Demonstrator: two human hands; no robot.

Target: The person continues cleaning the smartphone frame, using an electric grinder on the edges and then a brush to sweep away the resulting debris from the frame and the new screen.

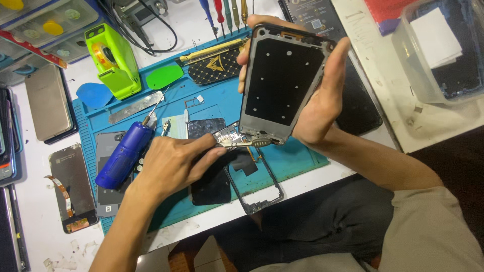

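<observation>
My right hand (322, 95) holds a phone mid-frame (282, 80) upright above the blue work mat (297, 161), thumb on its right edge and fingers round the top left. The frame's dark inner plate faces me. My left hand (174, 163) pinches a thin metal tool (247, 143), which looks like tweezers. Its tip touches the bottom edge of the frame, next to a small metal part (227, 135). A blue electric screwdriver (125, 155) lies on the mat just left of my left hand.
An empty phone bezel (262, 194) and dark phone parts (212, 189) lie on the mat below my hands. A green tool (113, 60), plastic picks (164, 76), screwdrivers (224, 12), other phones (48, 103) and a clear plastic box (438, 50) surround the mat.
</observation>
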